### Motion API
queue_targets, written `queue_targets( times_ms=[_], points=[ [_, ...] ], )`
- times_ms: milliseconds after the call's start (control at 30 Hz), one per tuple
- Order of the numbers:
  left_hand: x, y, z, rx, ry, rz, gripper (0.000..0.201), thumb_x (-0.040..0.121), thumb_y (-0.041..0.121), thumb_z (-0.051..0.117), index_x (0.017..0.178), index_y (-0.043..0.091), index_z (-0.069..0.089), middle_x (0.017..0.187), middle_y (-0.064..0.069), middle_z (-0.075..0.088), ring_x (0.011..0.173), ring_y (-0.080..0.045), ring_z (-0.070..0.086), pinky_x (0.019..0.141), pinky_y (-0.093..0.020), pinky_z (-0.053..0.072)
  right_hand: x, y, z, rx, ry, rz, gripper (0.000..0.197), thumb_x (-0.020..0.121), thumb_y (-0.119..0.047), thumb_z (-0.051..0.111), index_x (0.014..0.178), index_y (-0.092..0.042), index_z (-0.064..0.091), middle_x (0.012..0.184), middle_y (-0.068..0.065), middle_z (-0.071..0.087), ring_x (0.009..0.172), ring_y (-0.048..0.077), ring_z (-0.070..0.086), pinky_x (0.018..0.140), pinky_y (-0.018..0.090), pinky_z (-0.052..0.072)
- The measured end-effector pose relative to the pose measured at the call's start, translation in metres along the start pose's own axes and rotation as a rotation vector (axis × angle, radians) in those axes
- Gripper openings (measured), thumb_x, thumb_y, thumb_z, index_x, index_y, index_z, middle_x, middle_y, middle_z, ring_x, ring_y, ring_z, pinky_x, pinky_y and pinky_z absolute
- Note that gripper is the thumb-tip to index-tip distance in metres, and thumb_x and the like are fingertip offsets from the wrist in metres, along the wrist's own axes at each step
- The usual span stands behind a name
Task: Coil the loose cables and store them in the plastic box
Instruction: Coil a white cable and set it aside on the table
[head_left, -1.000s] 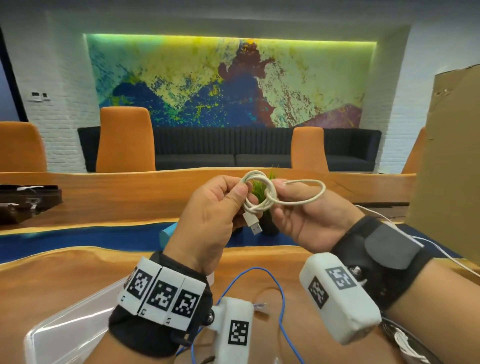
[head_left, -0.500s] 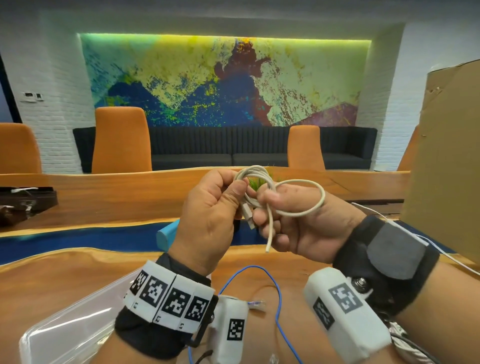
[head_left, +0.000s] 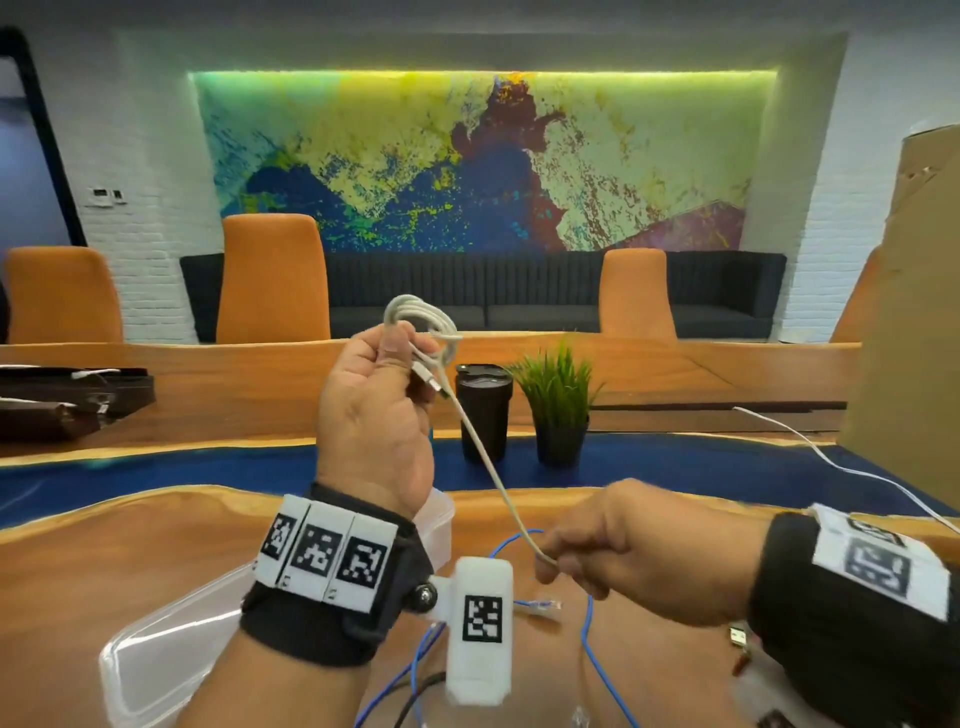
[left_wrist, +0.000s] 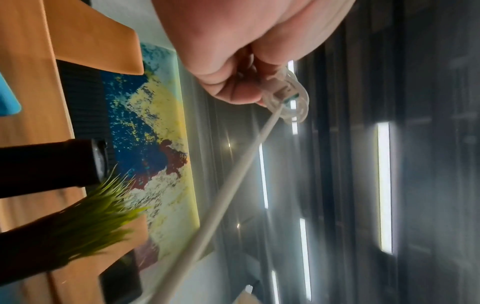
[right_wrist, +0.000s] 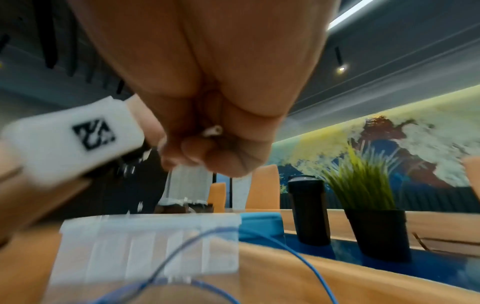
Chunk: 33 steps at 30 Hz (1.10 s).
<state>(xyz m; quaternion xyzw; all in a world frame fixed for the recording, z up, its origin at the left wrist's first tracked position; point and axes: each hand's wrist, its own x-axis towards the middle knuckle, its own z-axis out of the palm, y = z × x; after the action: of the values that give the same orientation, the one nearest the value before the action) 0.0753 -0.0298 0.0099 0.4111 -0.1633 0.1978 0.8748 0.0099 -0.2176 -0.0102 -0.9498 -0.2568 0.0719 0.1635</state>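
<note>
My left hand is raised and grips a small coil of white USB cable, whose plug hangs just below the fingers. From the coil a straight length of the white cable runs down and right to my right hand, which pinches its end low over the table. In the left wrist view the white cable stretches taut away from the coil at the fingertips. The right wrist view shows the cable end inside the curled fingers. The clear plastic box lies at the lower left, under my left forearm.
A blue network cable loops on the wooden table below my hands, with more cables at the lower right. A black tumbler and a potted grass plant stand behind. Cardboard rises at the right; another white cable trails there.
The hands were together at the coil; now the left hand has lifted the coil and the right hand has pulled the free end down and to the right, drawing it taut.
</note>
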Motion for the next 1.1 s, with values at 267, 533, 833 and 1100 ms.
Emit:
queue_targets(
  times_ms=[267, 533, 833, 1100],
  points=[
    [-0.017, -0.007, 0.008, 0.000, -0.363, -0.392, 0.024, 0.090, 0.025, 0.053, 0.103, 0.006, 0.061, 0.071, -0.002, 0.062, 0.061, -0.010, 0.053, 0.057, -0.020, 0.044, 0.024, 0.020, -0.023, -0.412, 0.108, 0.164, 0.026, 0.098, -0.024, 0.048, 0.111, -0.025, 0.071, 0.101, -0.013, 0.067, 0.094, 0.009, 0.061, 0.083, 0.025, 0.048],
    [-0.026, -0.016, 0.009, 0.708, -0.513, -0.039, 0.024, 0.101, 0.025, 0.052, 0.088, 0.012, 0.068, 0.083, -0.015, 0.069, 0.071, -0.016, 0.057, 0.067, -0.034, 0.049, 0.022, 0.023, -0.065, 0.553, 0.636, 0.241, 0.021, 0.096, -0.009, 0.053, 0.083, -0.009, 0.069, 0.055, -0.002, 0.055, 0.049, 0.011, 0.047, 0.046, 0.021, 0.038],
    [-0.020, -0.024, 0.007, 0.462, -0.245, -0.014, 0.018, 0.102, 0.016, 0.048, 0.096, 0.007, 0.063, 0.068, -0.001, 0.068, 0.061, -0.016, 0.066, 0.052, -0.023, 0.052, 0.002, 0.024, -0.033, 0.336, 0.570, 0.212, 0.019, 0.095, -0.014, 0.057, 0.083, -0.022, 0.069, 0.074, -0.004, 0.069, 0.068, 0.006, 0.062, 0.071, 0.025, 0.053],
    [-0.012, -0.037, -0.006, 0.750, -0.248, 0.182, 0.018, 0.100, 0.015, 0.054, 0.091, 0.020, 0.070, 0.068, 0.003, 0.067, 0.065, -0.010, 0.065, 0.064, -0.037, 0.059, -0.004, 0.028, -0.018, 0.102, 0.522, 0.029, 0.015, 0.094, -0.018, 0.059, 0.093, -0.031, 0.067, 0.090, -0.011, 0.066, 0.087, 0.004, 0.059, 0.079, 0.025, 0.052]
  ],
)
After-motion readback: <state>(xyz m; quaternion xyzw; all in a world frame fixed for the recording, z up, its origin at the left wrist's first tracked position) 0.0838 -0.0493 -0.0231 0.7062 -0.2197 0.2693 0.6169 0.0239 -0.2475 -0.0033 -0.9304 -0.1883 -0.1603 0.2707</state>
